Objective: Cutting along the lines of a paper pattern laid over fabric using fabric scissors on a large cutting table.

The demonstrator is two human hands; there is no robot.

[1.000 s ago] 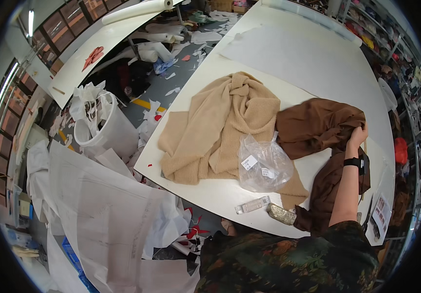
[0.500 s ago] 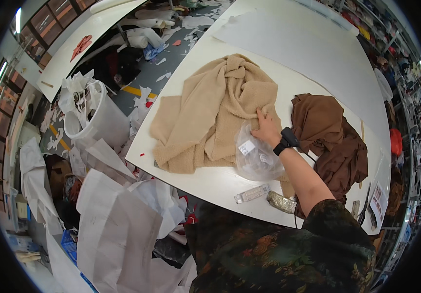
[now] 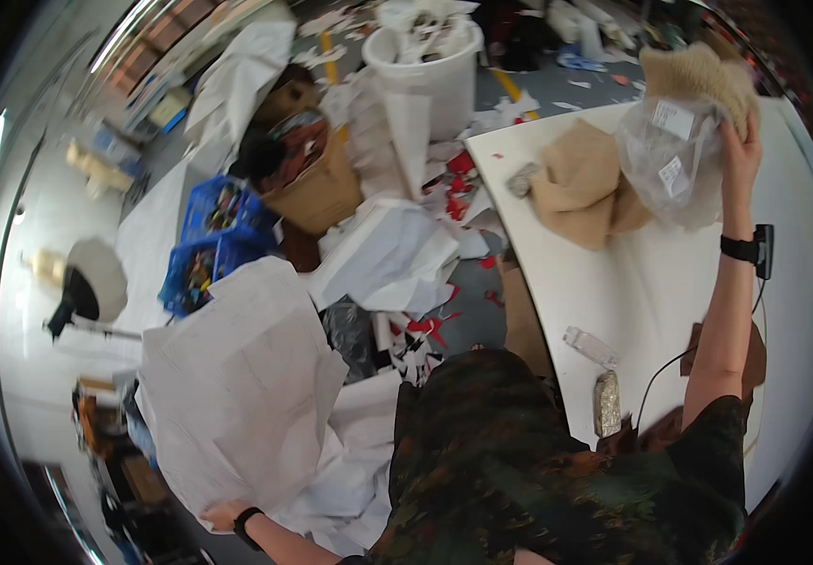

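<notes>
At the upper right, my right hand is raised over the table, its fingers closed on a bunched beige fleece fabric. Against the same hand hangs a clear plastic bag bearing white labels. Another part of beige fabric lies on the table beside the bag; whether it joins the held bunch is hidden. Low on the left, my left hand is closed at the bottom edge of a large white paper sheet. Its fingers are partly blurred.
On the white table lie a clear small bottle-like piece, a glittery packet and brown fabric. To the left stand blue crates, a cardboard box and a white bin of scraps.
My view has swung left. The right hand has lifted the beige fleece, with the plastic bag beside it. My left hand has come into view at the white paper sheet.
</notes>
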